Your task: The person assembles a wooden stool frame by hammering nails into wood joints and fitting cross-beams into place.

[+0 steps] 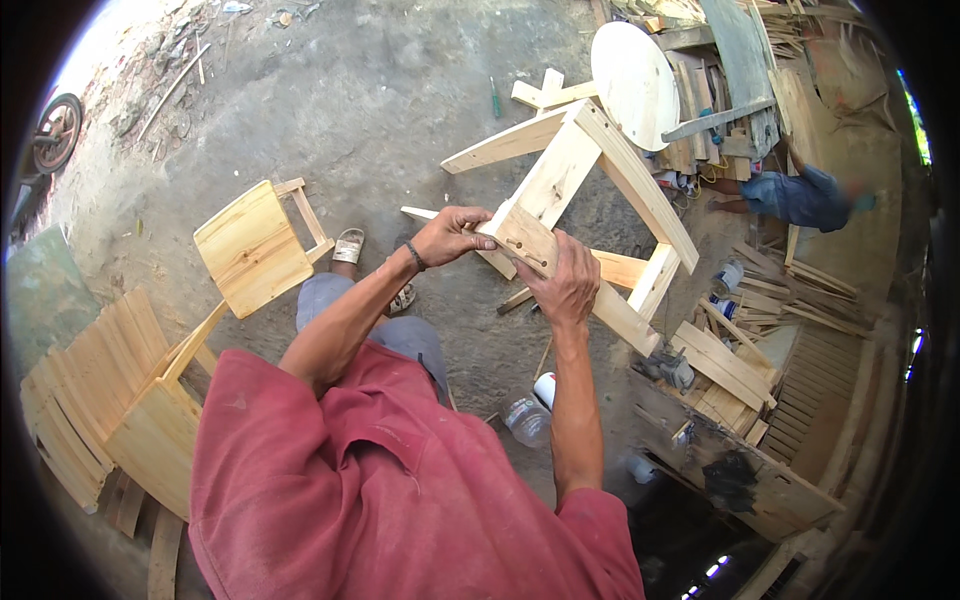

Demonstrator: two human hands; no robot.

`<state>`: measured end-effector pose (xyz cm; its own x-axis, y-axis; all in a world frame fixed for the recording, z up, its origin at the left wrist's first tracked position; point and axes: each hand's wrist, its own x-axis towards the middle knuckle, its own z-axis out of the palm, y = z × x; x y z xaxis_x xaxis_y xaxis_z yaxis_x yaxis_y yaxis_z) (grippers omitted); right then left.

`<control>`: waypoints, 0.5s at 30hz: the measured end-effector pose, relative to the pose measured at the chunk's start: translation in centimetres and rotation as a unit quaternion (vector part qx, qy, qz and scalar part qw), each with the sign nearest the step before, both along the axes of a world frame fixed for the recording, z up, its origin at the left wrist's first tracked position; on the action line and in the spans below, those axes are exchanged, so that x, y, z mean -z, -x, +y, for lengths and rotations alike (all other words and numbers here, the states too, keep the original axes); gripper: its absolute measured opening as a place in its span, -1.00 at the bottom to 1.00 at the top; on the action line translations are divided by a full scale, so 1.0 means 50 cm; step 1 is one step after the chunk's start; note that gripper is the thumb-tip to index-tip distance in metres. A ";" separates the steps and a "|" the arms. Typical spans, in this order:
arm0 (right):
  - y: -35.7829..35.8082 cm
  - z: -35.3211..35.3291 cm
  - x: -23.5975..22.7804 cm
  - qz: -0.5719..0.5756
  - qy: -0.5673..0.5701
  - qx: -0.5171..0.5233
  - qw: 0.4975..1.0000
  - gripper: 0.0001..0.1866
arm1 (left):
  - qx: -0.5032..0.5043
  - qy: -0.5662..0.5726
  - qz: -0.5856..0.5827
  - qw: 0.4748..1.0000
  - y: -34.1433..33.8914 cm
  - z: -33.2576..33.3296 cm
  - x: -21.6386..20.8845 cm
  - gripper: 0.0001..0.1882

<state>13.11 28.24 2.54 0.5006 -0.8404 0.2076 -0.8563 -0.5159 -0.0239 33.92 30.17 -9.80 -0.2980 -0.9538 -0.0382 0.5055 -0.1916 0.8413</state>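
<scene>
Left hand (452,238), right hand (565,280) clasp angular wooden frame (562,172).

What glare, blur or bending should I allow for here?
Head view throughout: glare washes out the upper left, above the wheel; straight edges bow toward the black rim; the co-worker is blurred about the head; left hand, right hand and wooden frame look fairly sharp.
</scene>
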 end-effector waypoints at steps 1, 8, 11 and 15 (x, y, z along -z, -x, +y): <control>0.002 0.001 0.002 0.005 -0.012 0.006 1.000 -0.23 | 0.002 -0.001 0.003 1.000 0.000 -0.002 0.003 -0.63; -0.007 0.001 0.001 0.064 -0.004 0.004 0.998 -0.24 | -0.002 -0.003 0.021 1.000 0.000 -0.004 0.018 -0.64; -0.013 0.007 0.000 0.075 -0.044 0.033 0.996 -0.20 | -0.004 -0.010 0.027 1.000 -0.006 -0.004 0.008 -0.63; -0.016 0.008 -0.002 0.076 -0.029 0.027 0.996 -0.22 | 0.004 -0.009 0.001 1.000 -0.009 -0.006 0.003 -0.59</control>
<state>13.93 28.62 2.64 0.4766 -0.8752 0.0828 -0.8786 -0.4709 0.0793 34.38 29.89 -9.95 -0.3058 -0.9505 -0.0551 0.5057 -0.2112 0.8364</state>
